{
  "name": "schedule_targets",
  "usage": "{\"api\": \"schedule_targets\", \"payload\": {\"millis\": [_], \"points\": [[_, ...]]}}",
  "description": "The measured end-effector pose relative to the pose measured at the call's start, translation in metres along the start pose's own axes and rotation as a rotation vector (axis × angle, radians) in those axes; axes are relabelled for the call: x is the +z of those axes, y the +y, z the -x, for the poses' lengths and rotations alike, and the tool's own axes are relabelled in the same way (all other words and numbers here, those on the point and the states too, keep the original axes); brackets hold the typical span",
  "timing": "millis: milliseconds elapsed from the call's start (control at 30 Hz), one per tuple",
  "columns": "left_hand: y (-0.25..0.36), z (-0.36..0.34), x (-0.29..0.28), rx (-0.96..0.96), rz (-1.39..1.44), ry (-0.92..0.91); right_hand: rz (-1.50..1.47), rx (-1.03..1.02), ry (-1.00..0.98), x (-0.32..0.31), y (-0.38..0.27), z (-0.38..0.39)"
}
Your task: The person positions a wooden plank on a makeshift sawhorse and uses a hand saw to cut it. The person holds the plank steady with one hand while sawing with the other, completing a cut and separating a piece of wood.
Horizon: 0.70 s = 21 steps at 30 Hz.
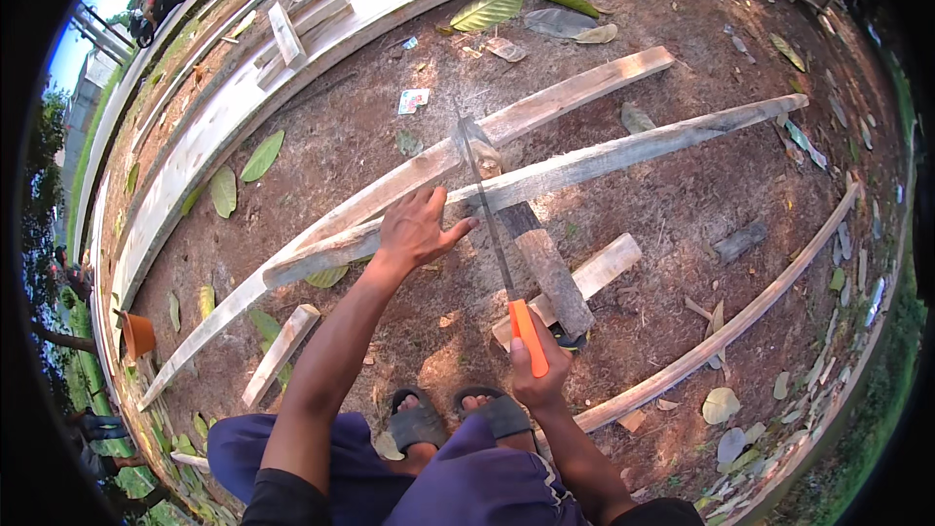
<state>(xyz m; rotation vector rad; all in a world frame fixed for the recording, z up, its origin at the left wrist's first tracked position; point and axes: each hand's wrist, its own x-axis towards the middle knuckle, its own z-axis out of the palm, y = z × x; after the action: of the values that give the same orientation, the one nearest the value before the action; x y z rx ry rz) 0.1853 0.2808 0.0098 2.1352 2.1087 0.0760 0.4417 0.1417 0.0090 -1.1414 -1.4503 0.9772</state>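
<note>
My right hand [542,370] is closed round the orange handle of a hand saw [497,239]. Its thin dark blade points away from me and lies across a long wooden beam [623,164], just right of my left hand [417,226]. The fingers of that hand curl over the beam's top, with the thumb stretched toward the blade. Farther off, a second long beam [575,93] runs at a slight angle, and the blade's tip reaches over it. Under the near beam, a short dark wood block [553,278] lies on a paler offcut [606,268].
Long pale planks [390,5] lie at the far left, with a short offcut [286,34] on them. A thin strip of wood [726,336] curves along the right. Another short piece [280,356] lies near my left leg. An orange bucket [136,334] stands at the left edge. Leaves dot the dirt.
</note>
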Motion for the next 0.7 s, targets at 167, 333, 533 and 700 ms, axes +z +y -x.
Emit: {"api": "schedule_targets", "payload": {"millis": [167,333,533,700], "points": [[0.007,-0.03,-0.02,-0.191,0.059,-0.144,-0.031,0.043,-0.026,0.002,0.007,-0.017],[-0.011,-0.049,-0.022,-0.262,0.144,-0.308,-0.028,-0.016,-0.024,0.012,0.011,-0.025],[-0.022,-0.066,-0.023,-0.294,0.187,-0.299,0.01,-0.129,0.011,0.025,0.016,-0.038],[-0.027,-0.072,-0.021,-0.24,0.305,-0.255,-0.028,-0.05,0.007,0.033,0.012,-0.044]]}}
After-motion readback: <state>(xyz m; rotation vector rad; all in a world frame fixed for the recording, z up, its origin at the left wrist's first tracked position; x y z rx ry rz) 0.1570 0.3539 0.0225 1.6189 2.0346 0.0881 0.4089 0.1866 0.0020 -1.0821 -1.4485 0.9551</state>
